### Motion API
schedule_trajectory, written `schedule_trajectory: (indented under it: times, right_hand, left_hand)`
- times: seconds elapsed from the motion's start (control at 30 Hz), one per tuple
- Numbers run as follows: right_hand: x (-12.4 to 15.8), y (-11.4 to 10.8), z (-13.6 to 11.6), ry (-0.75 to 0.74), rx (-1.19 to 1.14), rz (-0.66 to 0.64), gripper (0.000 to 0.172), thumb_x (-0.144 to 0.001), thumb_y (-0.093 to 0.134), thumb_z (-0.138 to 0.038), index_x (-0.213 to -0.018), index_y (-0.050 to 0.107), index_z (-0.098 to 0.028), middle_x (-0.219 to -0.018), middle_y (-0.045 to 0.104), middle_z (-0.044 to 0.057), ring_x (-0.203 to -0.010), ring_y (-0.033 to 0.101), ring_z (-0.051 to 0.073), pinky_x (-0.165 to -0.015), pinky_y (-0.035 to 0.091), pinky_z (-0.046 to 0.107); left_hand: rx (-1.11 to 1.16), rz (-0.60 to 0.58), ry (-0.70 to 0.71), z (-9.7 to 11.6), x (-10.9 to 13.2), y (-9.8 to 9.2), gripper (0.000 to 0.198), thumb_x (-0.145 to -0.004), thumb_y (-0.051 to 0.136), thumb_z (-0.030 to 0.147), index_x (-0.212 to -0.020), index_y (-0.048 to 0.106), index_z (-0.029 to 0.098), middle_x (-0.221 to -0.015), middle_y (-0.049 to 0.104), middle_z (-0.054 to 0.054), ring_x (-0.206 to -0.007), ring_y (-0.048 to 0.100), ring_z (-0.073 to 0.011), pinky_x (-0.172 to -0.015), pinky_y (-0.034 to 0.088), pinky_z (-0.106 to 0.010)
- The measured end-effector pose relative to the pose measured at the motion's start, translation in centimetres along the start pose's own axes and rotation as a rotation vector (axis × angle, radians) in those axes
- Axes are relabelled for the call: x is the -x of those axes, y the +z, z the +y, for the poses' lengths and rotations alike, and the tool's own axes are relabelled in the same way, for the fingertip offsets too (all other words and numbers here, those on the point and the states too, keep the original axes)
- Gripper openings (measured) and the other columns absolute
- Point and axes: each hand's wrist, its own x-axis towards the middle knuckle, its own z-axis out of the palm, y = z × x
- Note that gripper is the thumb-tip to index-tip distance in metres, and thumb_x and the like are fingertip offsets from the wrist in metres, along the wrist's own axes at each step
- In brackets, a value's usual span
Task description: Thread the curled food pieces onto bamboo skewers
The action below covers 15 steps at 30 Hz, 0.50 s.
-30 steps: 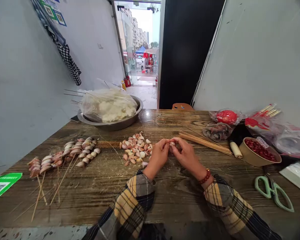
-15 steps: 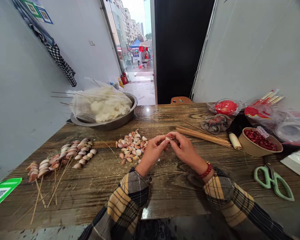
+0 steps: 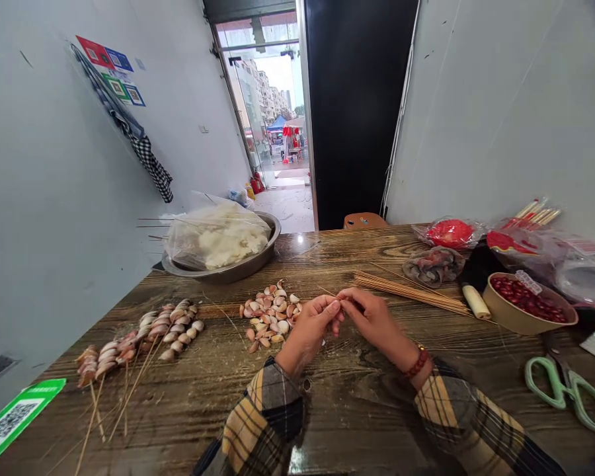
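My left hand and my right hand meet fingertip to fingertip above the wooden table. Between them they pinch a thin bamboo skewer whose far end pokes out beyond the fingers. A garlic clove seen there in the earlier frames is now hidden by the fingers. A heap of loose garlic cloves lies just left of my left hand. Finished garlic skewers lie in a row further left. A bundle of bare skewers lies right of my right hand.
A metal basin with a plastic-covered white mass stands at the back left. On the right are a bowl of red pieces, green scissors, a crumpled cloth and plastic bags. A green QR card lies front left.
The camera tilted up then back down. My hands stayed together; the pale clove visible between the fingertips earlier is now covered.
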Motion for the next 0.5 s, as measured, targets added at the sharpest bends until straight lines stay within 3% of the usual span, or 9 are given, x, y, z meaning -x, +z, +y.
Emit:
schedule_trajectory:
  times: [0.1,0.23,0.5]
  right_hand:
    - [0.2,0.1,0.3,-0.053,0.047,0.008,0.025,-0.095,0.043,-0.026,-0.106,0.065,-0.022,-0.103,0.072,0.005,-0.095,0.067,0.018,-0.084,0.051,0.032]
    - [0.6,0.0,0.5,-0.075,0.121,-0.002,0.033,-0.095,0.041,-0.023,-0.121,0.062,-0.024,-0.118,0.068,0.005,-0.108,0.064,0.018,-0.092,0.051,0.035]
    - [0.8,-0.3,0.1,-0.045,0.249,-0.066,0.037,-0.096,0.041,-0.023,-0.127,0.060,-0.026,-0.112,0.069,0.006,-0.098,0.066,0.020,-0.088,0.053,0.036]
  left_hand:
    - [0.061,-0.006,-0.021,0.2,0.0,-0.1,0.034,-0.074,0.072,0.044,-0.078,0.060,0.012,-0.067,0.058,0.000,-0.049,0.047,-0.0052,-0.048,0.039,-0.019]
    - [0.204,0.091,0.002,0.5,-0.3,-0.7,0.030,-0.072,0.075,0.036,-0.081,0.062,0.011,-0.069,0.059,0.000,-0.052,0.051,-0.0054,-0.051,0.041,-0.018]
    - [0.410,0.121,-0.013,0.8,-0.7,-1.4,0.022,-0.078,0.070,0.027,-0.089,0.064,0.010,-0.074,0.059,-0.001,-0.059,0.053,-0.0055,-0.058,0.048,-0.017]
